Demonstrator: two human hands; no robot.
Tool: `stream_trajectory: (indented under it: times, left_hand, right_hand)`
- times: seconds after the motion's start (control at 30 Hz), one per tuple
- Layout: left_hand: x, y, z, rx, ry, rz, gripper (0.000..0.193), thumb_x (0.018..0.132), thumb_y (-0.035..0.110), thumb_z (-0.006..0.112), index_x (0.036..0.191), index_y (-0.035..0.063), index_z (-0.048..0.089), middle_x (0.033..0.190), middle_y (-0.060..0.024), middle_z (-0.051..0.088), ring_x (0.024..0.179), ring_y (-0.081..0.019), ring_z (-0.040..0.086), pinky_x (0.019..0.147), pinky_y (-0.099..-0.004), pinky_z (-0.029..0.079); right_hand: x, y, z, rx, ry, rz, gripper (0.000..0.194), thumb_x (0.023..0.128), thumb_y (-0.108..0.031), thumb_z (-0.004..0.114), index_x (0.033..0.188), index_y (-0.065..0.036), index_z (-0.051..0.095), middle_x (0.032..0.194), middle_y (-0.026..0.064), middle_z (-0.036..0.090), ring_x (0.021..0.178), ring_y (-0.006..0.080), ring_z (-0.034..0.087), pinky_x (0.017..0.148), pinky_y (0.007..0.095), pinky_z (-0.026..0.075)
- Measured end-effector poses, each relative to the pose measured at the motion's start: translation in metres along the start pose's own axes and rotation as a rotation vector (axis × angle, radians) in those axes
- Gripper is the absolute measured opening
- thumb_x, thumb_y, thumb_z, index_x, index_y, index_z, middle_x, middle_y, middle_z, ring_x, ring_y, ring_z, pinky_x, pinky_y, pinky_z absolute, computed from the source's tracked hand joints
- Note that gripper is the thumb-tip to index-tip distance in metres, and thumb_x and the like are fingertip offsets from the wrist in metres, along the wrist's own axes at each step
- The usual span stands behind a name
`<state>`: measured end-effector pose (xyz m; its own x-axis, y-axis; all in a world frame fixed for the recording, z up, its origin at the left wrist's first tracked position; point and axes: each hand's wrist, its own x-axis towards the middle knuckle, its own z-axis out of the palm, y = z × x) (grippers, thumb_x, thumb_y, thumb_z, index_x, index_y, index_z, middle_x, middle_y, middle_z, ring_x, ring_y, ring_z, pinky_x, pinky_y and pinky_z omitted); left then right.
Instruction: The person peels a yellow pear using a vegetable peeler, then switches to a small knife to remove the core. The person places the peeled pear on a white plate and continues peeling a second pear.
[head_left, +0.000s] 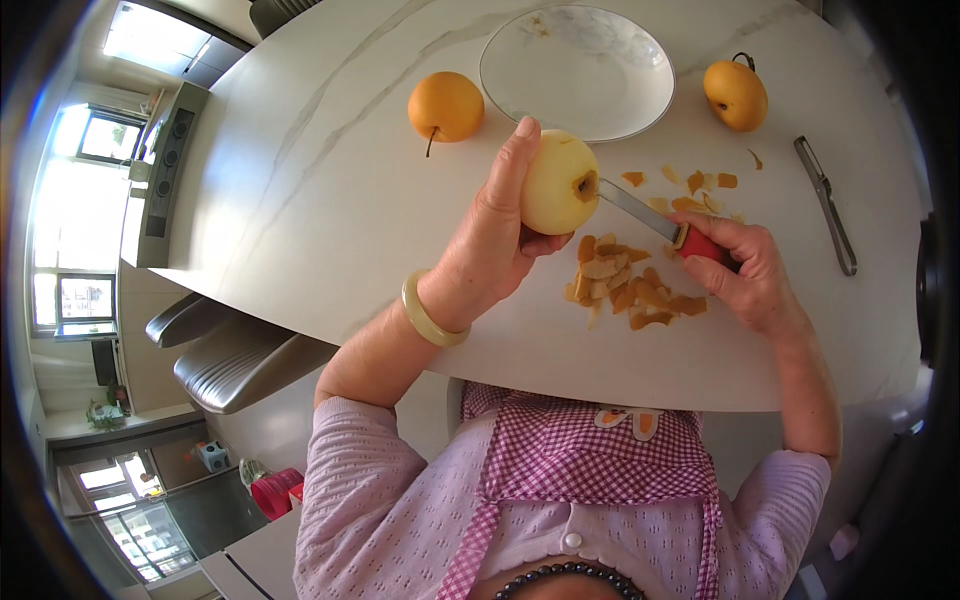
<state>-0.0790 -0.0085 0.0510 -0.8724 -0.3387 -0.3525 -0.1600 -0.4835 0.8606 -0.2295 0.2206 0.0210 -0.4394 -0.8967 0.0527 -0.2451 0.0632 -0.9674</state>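
My left hand (487, 217) holds up a peeled pale-yellow pear (556, 176), thumb along its far side and fingers beneath. The pear's end with a dark hollow faces right. In my right hand (750, 274) is a knife with a red handle (703, 246). Its narrow steel blade (637, 208) points up and left, the tip at the edge of the hollow; whether it goes into the flesh I cannot tell. Below the blade a pile of orange-brown peel pieces (626, 285) lies on the white marble-patterned table (360, 225). More peel scraps (694, 184) are scattered beyond the knife.
A shallow white plate (581, 75) stands at the far side. One unpeeled pear (446, 106) sits to its left, another unpeeled pear (735, 95) to its right. A metal peeler (827, 206) lies at the right. Dark padded chairs (232, 352) stand by the table's left edge.
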Motion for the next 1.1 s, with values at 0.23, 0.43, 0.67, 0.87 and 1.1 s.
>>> stream_trajectory:
  times: [0.23, 0.43, 0.67, 0.87, 1.1]
  left_hand:
    - [0.001, -0.021, 0.006, 0.12, 0.187, 0.374, 0.06, 0.099, 0.064, 0.04, 0.115, 0.0081, 0.055, 0.103, -0.0046, 0.063, 0.085, -0.0137, 0.057, 0.069, -0.0266, 0.046]
    - [0.011, -0.034, 0.003, 0.36, 0.317, 0.634, 0.062, 0.101, 0.063, 0.034, 0.116, 0.006, 0.054, 0.104, -0.0047, 0.062, 0.087, -0.0143, 0.058, 0.071, -0.0279, 0.048]
    - [0.003, -0.005, 0.009, -0.032, 0.078, 0.121, 0.062, 0.094, 0.07, 0.044, 0.102, 0.0096, 0.053, 0.083, -0.0024, 0.055, 0.063, -0.0097, 0.045, 0.052, -0.0224, 0.033]
    - [0.007, -0.001, 0.002, -0.09, 0.015, 0.044, 0.055, 0.096, 0.066, 0.047, 0.1, 0.0123, 0.053, 0.086, -0.0022, 0.056, 0.058, -0.0124, 0.042, 0.046, -0.0216, 0.027]
    - [0.001, 0.002, 0.009, -0.007, 0.117, 0.048, 0.06, 0.093, 0.07, 0.049, 0.1, 0.0107, 0.056, 0.083, -0.0026, 0.056, 0.061, -0.0112, 0.045, 0.049, -0.0218, 0.029]
  right_hand:
    - [-0.005, -0.012, 0.024, 0.279, 0.0, 0.198, 0.04, 0.095, -0.009, 0.064, 0.134, 0.0, 0.059, 0.079, -0.0043, 0.056, 0.063, 0.0022, 0.045, 0.057, 0.0188, 0.039]
    - [-0.007, -0.018, 0.028, 0.298, 0.015, 0.212, 0.04, 0.095, -0.01, 0.066, 0.133, 0.0, 0.06, 0.09, -0.0007, 0.064, 0.078, 0.0029, 0.054, 0.069, 0.0199, 0.047]
    - [0.004, -0.007, 0.012, -0.002, 0.063, 0.03, 0.043, 0.092, -0.006, 0.066, 0.133, 0.002, 0.059, 0.083, -0.0024, 0.058, 0.074, 0.0042, 0.048, 0.07, 0.0204, 0.043]
    - [0.001, -0.016, 0.007, 0.012, 0.041, 0.069, 0.04, 0.092, -0.009, 0.068, 0.13, 0.0, 0.062, 0.094, 0.0014, 0.065, 0.085, 0.0063, 0.056, 0.08, 0.0237, 0.049]
    - [0.0, -0.028, -0.003, 0.059, -0.021, 0.232, 0.039, 0.092, -0.008, 0.067, 0.13, -0.001, 0.063, 0.093, -0.0004, 0.064, 0.085, 0.0058, 0.054, 0.079, 0.023, 0.047]
